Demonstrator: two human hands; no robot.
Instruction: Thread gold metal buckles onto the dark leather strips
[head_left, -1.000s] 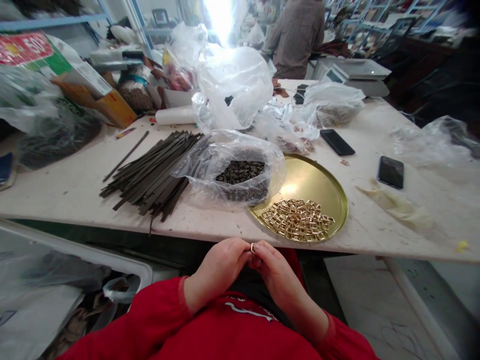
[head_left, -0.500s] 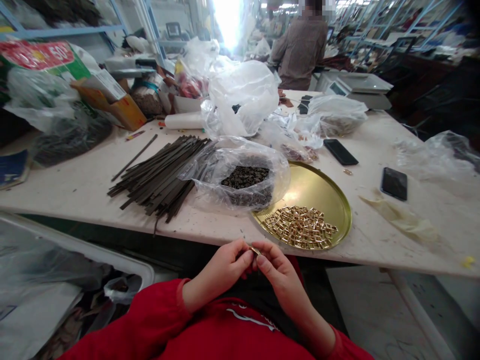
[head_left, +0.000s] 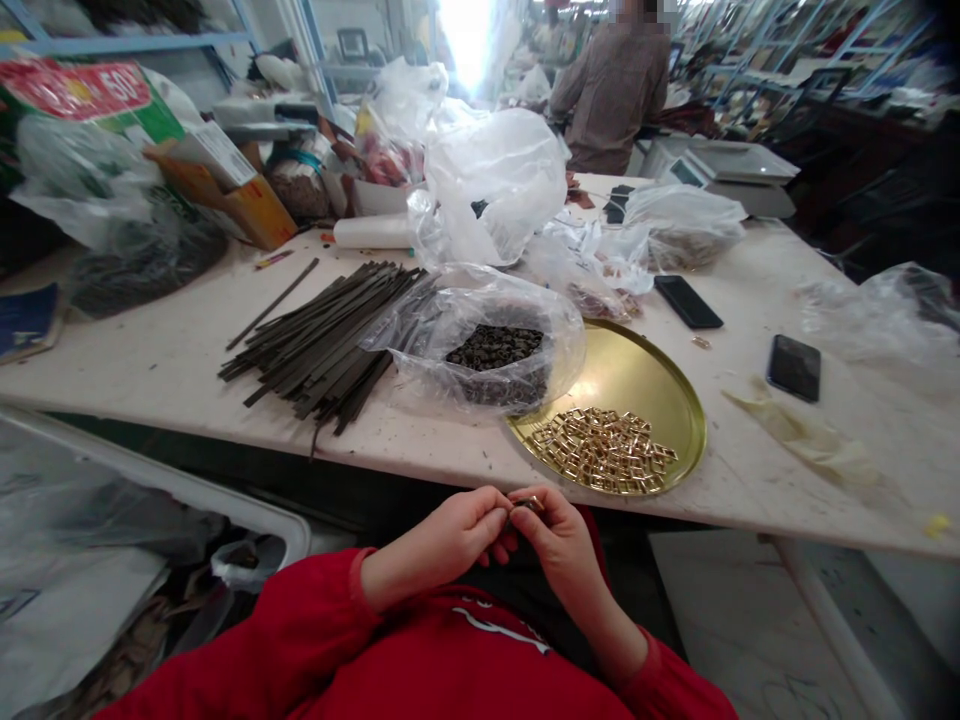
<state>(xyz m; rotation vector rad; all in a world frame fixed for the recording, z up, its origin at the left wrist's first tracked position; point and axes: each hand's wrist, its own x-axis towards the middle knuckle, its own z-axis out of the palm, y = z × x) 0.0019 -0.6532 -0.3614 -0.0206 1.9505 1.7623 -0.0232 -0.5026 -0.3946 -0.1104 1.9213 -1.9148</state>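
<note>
White light (head_left: 466, 45): very strong glare, far beyond the hands (head_left: 559, 530).
Golden tray (head_left: 645, 370): soft shine, just beyond the grip.
Under table (head_left: 427, 445): deep shadow, left of the grip.
Small held piece (head_left: 532, 503): details unclear.
Outer edges: stretched, blurred.

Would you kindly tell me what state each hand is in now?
Left hand: closed; whether it pinches anything cannot be told.
Right hand: closed, holding a gold buckle.

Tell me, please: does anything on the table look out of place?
Yes: one small shiny piece lies alone near a phone, outside the tray of buckles; one dark strip lies apart from its pile.
</note>
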